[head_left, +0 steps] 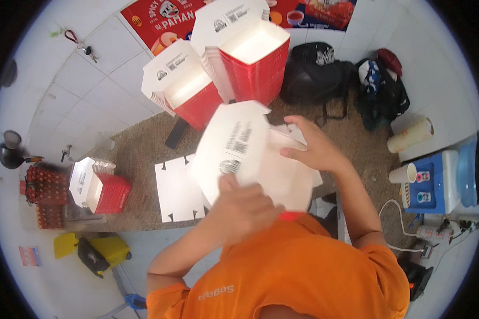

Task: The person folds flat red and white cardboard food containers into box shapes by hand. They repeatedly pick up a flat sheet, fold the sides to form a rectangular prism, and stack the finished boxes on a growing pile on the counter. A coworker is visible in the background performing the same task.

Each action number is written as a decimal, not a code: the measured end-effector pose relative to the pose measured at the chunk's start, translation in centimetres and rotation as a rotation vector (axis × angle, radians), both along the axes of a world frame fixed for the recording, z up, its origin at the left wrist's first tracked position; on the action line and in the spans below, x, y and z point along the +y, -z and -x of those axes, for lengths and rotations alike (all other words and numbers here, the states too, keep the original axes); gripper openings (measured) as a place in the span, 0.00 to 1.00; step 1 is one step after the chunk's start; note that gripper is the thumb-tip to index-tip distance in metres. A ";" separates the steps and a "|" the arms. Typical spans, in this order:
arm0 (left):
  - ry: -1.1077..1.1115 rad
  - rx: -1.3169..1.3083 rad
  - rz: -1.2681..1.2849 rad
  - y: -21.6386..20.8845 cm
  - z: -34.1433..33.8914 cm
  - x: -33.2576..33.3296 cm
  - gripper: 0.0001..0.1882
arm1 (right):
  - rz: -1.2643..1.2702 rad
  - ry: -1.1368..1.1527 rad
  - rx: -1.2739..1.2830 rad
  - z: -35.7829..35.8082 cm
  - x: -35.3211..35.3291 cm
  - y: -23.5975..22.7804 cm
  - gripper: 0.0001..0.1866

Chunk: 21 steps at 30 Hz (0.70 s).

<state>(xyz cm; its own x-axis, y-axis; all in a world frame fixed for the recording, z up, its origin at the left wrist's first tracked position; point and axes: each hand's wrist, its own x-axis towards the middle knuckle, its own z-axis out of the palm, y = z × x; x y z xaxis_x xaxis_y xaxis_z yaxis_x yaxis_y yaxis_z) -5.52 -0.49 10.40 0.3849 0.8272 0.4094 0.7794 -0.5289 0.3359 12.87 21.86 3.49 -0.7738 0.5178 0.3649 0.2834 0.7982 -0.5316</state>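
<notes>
Left hand [245, 207]: curled around the carton's near left side, thumb laid on the printed flap [239, 138]; finger contact blurred.
Carton [288, 178]: kept between both hands, close to the orange shirt [292, 266], white inside showing.
Feel: judged very light, thin card; panels fairly stiff, creases easily bent, smooth face slightly slippery, corners readily crushed.
Hold: judged best taken by wall edges, lightly, without the flap being pulled.
Right hand [315, 146]: thumb and fingers parted wide at the carton's far right edge; whether card was pinched could not be told.
Sheet [176, 189]: laid flat on the table [143, 149], left of the carton; judged best lifted by a rim.
Tall stack [258, 74]: stood beyond, red-walled.
</notes>
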 end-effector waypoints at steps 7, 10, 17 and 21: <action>-0.217 0.198 -0.575 -3.4 -1.1 6.4 0.08 | 0.130 0.056 -0.139 1.3 9.3 -8.5 0.28; -0.421 0.052 -0.828 -2.3 3.5 10.0 0.18 | 0.138 0.037 0.126 2.7 16.4 -11.7 0.28; -0.903 -0.774 -0.237 4.8 8.9 26.1 0.21 | 0.075 -0.158 0.126 14.4 33.5 -11.2 0.29; -0.920 -0.547 -0.251 6.3 11.0 26.7 0.19 | -0.225 -0.076 -0.220 17.6 33.7 -10.5 0.29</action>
